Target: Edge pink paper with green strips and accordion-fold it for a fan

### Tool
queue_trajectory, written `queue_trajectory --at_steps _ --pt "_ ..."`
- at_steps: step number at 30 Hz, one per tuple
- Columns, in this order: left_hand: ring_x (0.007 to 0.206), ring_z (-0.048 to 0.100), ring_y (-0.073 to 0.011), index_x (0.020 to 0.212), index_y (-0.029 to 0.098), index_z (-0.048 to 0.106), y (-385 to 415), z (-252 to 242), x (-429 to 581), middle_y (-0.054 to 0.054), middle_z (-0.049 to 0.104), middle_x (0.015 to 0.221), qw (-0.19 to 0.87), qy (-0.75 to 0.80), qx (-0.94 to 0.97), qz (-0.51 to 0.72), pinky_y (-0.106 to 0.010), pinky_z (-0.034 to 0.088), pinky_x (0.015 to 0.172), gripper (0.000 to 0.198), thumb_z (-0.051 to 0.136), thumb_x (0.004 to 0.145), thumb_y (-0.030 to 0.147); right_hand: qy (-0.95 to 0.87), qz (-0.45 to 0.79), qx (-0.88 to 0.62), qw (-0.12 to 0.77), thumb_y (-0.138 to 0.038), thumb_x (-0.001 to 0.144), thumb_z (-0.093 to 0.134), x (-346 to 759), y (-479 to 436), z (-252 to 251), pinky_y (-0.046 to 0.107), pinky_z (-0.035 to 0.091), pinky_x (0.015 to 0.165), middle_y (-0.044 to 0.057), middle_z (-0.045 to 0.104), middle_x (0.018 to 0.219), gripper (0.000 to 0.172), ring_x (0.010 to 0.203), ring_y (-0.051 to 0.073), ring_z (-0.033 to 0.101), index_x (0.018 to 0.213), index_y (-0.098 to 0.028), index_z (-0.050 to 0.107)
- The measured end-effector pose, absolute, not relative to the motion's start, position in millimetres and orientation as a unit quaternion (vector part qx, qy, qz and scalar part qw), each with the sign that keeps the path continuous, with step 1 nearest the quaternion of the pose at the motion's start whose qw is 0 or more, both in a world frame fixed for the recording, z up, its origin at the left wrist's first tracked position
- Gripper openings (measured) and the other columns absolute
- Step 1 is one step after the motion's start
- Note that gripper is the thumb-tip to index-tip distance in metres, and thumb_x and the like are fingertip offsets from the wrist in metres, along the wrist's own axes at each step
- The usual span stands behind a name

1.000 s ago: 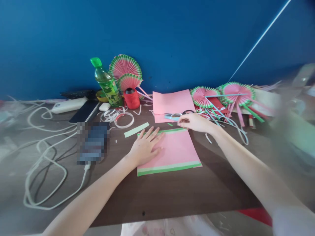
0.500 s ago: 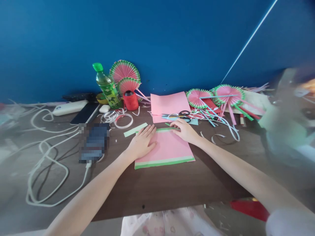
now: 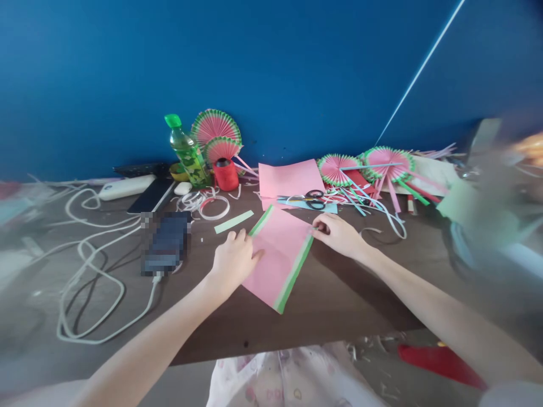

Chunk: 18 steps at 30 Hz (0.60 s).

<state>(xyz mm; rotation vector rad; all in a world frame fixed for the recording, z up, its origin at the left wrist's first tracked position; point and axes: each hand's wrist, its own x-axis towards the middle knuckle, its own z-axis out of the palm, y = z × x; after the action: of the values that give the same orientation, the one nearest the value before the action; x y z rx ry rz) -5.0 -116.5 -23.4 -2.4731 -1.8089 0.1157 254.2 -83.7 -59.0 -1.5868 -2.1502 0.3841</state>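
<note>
A sheet of pink paper (image 3: 278, 249) lies turned at a slant on the table, with pale and bright green strips along two opposite edges. At its left edge, my left hand (image 3: 233, 261) has its fingers bent over the border and the thumb on the pink face. My right hand (image 3: 339, 234) pinches the upper right corner, at the end of a green edge. Left of the sheet's top lies a loose pale green paper strip (image 3: 234, 221). Beyond the sheet are scissors (image 3: 316, 199) with black handles, resting by another pink sheet (image 3: 291, 176).
Folded pink-and-green paper fans (image 3: 216, 130) lean on the blue wall beside a green-capped bottle (image 3: 186, 152) and a red thread spool (image 3: 226, 174). More fans (image 3: 388, 164) lie at the right. A phone (image 3: 167, 243) with a white cable (image 3: 121, 282) and a tape roll (image 3: 214, 208) are leftward.
The pink sheet has rotated, so its green edges now run at a slant. My left hand has curled at the left edge; my right hand has moved right with the corner.
</note>
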Motion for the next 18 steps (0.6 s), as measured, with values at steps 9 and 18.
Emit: queue_trajectory --at_steps 9,18 --pt "0.099 0.058 -0.0191 0.101 0.017 0.06 -49.4 -26.4 -13.2 -0.006 0.063 0.107 -0.131 -0.504 -0.836 -0.174 -0.031 0.045 0.088 0.024 0.046 0.082 0.018 -0.77 0.136 -0.573 0.247 -0.03 0.071 0.066 248.3 -72.3 -70.4 0.037 0.045 0.078 0.006 0.054 0.089 0.022 0.088 0.022 0.054 0.088 -0.02 0.058" --pt "0.088 0.058 -0.0209 0.11 0.011 0.058 -21.1 -34.9 4.5 -0.01 0.059 0.097 -0.123 -0.473 -0.863 -0.125 -0.034 0.045 0.084 0.037 0.058 0.074 0.017 -0.768 0.22 -0.535 0.274 -0.021 0.063 0.069 248.6 -60.3 -63.2 0.032 0.047 0.071 0.005 0.055 0.086 0.025 0.074 0.015 0.052 0.087 -0.016 0.061"
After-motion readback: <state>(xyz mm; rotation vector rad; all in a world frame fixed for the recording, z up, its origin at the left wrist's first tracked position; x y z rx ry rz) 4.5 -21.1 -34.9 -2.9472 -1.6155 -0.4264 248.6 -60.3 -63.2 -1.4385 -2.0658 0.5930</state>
